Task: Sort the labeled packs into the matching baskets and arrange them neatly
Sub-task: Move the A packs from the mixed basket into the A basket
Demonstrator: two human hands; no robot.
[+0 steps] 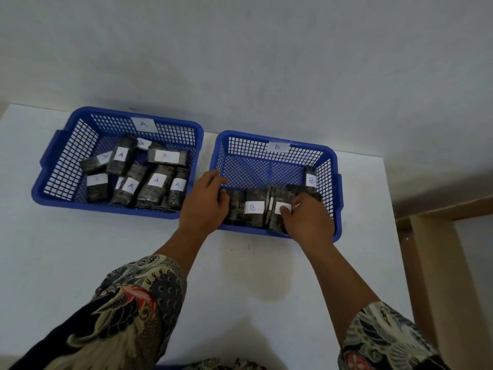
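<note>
Two blue mesh baskets stand on a white table. The left basket [57, 145] carries an A tag and holds several dark packs with white A labels [156, 181], lying at mixed angles. The right basket [328, 156] carries a B tag and holds a row of dark B-labelled packs [252, 206] along its near wall, plus one B pack [310, 177] standing at the right wall. My left hand [205, 204] rests against the left end of that row, fingers over the basket's left rim. My right hand [306, 220] pinches a pack [277, 209] at the row's right end.
The white table [80, 263] ends at a grey wall behind the baskets. Its right edge runs past the B basket, with a wooden frame [426, 263] beyond it. A faint stain marks the tabletop near the front.
</note>
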